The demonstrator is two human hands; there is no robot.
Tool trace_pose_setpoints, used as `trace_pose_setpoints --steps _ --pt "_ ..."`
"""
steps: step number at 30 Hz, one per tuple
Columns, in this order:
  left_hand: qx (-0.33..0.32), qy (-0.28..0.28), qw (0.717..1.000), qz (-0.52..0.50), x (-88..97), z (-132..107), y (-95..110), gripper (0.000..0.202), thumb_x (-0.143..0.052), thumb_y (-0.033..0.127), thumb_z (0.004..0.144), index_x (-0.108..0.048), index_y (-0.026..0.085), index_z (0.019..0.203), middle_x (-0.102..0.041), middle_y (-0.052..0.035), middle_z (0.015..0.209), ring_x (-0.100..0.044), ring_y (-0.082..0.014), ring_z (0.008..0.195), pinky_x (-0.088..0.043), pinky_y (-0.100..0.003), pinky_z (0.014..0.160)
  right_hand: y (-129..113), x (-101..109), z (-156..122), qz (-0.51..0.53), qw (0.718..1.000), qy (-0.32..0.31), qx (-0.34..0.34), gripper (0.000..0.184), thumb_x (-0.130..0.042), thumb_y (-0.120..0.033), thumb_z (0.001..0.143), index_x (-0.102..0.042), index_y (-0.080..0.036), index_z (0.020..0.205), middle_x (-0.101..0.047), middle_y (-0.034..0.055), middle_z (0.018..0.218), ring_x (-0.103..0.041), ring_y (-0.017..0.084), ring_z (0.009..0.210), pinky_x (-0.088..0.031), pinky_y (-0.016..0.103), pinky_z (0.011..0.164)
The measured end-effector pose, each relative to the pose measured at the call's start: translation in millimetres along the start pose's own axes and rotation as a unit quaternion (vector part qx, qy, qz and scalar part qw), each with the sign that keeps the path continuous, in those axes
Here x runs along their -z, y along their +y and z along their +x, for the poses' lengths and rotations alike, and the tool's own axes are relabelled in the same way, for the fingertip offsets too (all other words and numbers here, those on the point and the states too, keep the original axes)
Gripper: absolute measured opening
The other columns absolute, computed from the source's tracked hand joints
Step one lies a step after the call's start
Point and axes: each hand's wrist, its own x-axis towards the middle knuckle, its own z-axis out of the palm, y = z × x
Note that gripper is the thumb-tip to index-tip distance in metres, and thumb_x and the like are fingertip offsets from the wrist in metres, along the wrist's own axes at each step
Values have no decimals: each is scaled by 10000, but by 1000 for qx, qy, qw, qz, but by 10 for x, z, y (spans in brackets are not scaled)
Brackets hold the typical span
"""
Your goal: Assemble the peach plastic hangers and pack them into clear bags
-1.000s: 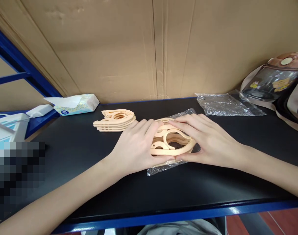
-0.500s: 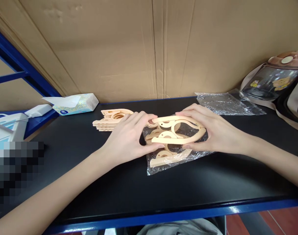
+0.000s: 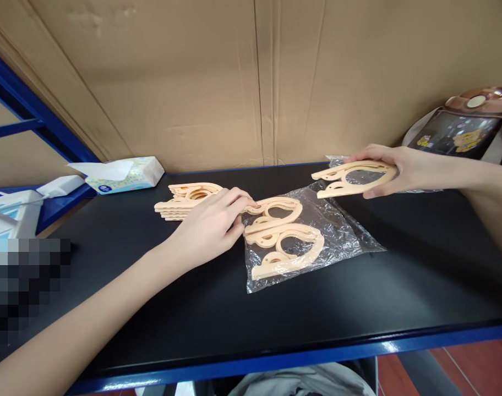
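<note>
My right hand (image 3: pixel 385 170) grips a beige folding hanger (image 3: pixel 339 192) by its curved end, raised over the right side of the table. My left hand (image 3: pixel 212 223) has its fingers curled at the left edge of a clear plastic bag (image 3: pixel 344 242), pinching it there. Inside this bag lie two folded hangers (image 3: pixel 288 268), one behind the other. Left of the bag, partly covered by my left hand, is a stack of several similar beige hangers (image 3: pixel 172 208).
A tissue pack (image 3: pixel 141 173) sits at the back left beside a white device (image 3: pixel 17 212). Behind my right hand lies another clear bag (image 3: pixel 336 160). At the far right stands a strapped drink bottle (image 3: pixel 453 132). A cardboard wall (image 3: pixel 172 82) closes the back.
My right hand has carried the hanger off the bag, up and to the right. My left hand has let go of that hanger and moved its fingers to the bag's left edge.
</note>
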Motion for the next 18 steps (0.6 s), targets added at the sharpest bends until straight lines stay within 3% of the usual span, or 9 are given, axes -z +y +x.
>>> trace_pose_setpoints --steps 3,6,13,18 --pt "-11 -14 1000 16 -12 -7 -25 407 -341 69 846 -559 169 1174 -572 -94 1248 -567 -255 1099 -485 -415 921 132 59 -5 -17 994 -106 -11 531 -705 -428 752 -582 -233 1230 -656 102 1165 -633 241 954 -482 311 791" --pt "-15 -34 999 17 -25 -11 -34 480 -347 26 794 -547 171 1205 -552 -94 1273 -549 -255 1137 -471 -423 972 223 60 2 -30 990 -141 6 533 -710 -418 750 -576 -260 1242 -655 102 1165 -636 251 960 -489 317 767" --pt "-12 -51 999 -7 -61 -15 -29 489 -391 46 819 -504 208 1267 -563 -72 1262 -567 -240 1102 -478 -397 943 45 -55 19 16 986 -156 51 588 -729 -428 717 -584 -252 1259 -615 83 1256 -597 272 1107 -497 299 869" --pt "-5 -55 998 -18 -66 -18 -40 472 -405 77 850 -496 210 1293 -584 -75 1231 -596 -247 1060 -488 -397 907 -106 -300 68 84 980 -154 88 639 -758 -421 693 -565 -266 1282 -608 56 1276 -585 274 1152 -503 335 939"
